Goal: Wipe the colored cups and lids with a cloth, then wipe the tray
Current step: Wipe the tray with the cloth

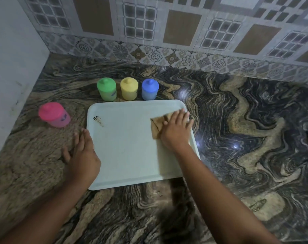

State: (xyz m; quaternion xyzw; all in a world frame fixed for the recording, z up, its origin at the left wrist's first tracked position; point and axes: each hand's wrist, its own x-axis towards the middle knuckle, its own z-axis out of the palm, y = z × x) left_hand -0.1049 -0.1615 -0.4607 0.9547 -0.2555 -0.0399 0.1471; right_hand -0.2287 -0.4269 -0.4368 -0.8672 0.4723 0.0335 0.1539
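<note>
So my right hand [175, 131] is pressed flat, fingers spread, on the folded brown cloth [157, 125] at the far right corner of the pale rectangular plastic tray [128, 147]. My left hand [82, 152] lies flat with straight fingers along the tray's left edge, gripping nothing. The tray sits on the swirly brown-and-black stone bench [237, 120], with a dark smudge [98, 120] near its far left corner. The green lidded cup [106, 89], yellow lidded cup [129, 89] and blue lidded cup [150, 89] stand in a row just behind it, and the pink lidded cup [53, 115] is off to the left.
</note>
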